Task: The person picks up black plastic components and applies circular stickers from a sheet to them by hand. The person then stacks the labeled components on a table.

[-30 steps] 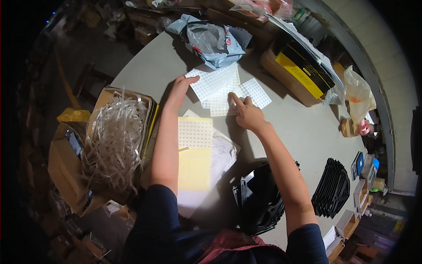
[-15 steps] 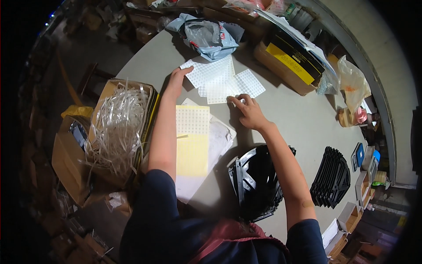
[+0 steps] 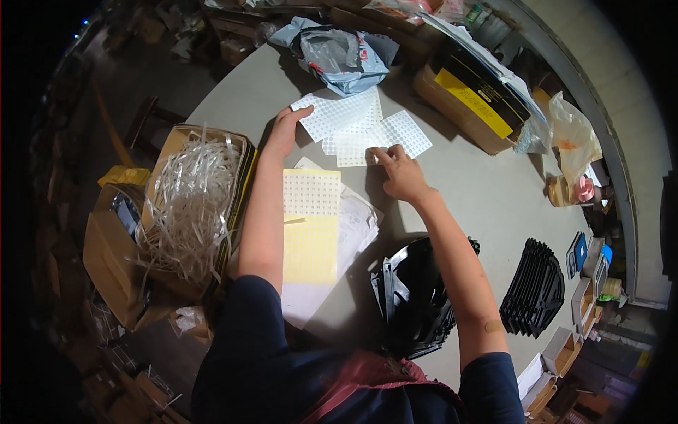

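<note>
Several overlapping sheets of small round stickers lie at the far middle of the table. My left hand (image 3: 282, 133) rests beside the left sticker sheet (image 3: 332, 115), its fingers stretched out and a fingertip on the sheet's edge. Bent but apart, the fingers of my right hand (image 3: 404, 175) touch the near edge of the front sticker sheet (image 3: 355, 150). Another sticker sheet (image 3: 406, 134) sits just beyond that hand. Between my forearms is a pale yellow sheet (image 3: 311, 247) with printed rows, partly peeled bare, lying over white papers (image 3: 357, 222).
Black curved plastic parts (image 3: 417, 283) are stacked under my right forearm, with a second stack (image 3: 533, 286) farther right. A carton of clear strips (image 3: 191, 198) stands left. At the back are a grey plastic bag (image 3: 342, 60) and a black-and-yellow box (image 3: 470, 99).
My right hand's fingers have spread a little on the near edge of the front sheet. The whole view has shifted slightly. My left hand stays at the left sheet.
</note>
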`<state>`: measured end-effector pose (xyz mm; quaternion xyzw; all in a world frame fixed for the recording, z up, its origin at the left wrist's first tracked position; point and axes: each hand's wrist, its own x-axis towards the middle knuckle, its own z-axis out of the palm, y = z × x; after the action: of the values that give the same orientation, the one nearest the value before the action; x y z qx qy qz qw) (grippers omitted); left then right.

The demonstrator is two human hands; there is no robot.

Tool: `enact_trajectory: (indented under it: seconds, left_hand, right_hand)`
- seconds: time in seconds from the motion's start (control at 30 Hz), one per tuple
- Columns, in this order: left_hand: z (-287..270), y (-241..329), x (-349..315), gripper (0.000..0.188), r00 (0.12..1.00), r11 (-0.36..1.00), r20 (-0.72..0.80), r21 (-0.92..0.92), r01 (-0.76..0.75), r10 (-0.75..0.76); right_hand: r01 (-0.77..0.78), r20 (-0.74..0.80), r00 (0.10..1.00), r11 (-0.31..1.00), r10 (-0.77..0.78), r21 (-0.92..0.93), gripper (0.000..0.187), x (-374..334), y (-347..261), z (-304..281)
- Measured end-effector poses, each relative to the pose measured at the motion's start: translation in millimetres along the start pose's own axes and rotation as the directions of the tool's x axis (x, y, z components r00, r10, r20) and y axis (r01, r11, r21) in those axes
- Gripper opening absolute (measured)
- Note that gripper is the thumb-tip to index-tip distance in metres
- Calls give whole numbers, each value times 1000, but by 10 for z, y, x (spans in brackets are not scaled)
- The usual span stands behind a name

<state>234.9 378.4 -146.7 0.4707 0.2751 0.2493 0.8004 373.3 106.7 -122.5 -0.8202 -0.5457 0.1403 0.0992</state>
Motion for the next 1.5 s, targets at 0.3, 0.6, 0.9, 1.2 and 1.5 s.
enact_trajectory:
  seconds: [0.3, 0.6, 0.9, 1.2, 1.5]
  left_hand:
    - [-35, -27, 45, 32, 999, 996, -25, -79, -37, 35]
    - [345, 385, -696, 33, 958, 943, -225, -238, -231, 178]
    - [2040, 447, -3056, 48, 941, 898, 289, -439, -33, 176]
    - [2372, 449, -4308, 46, 803, 978, 585, -206, 14, 111]
    - [2381, 467, -4751, 26, 816, 997, 577, 71, 7, -46]
  right_hand:
    - [-173, 174, 971, 984, 163, 47, 71, 182, -146, -267]
    - [-110, -79, 951, 569, 298, 815, 46, -1133, 375, -358]
    - [355, -616, 784, 870, -77, 342, 61, -2647, -800, -1604]
    - [416, -549, 830, 548, 98, 726, 71, -3683, -966, -1242]
    - [308, -376, 921, 404, 101, 862, 66, -4487, -943, -1250]
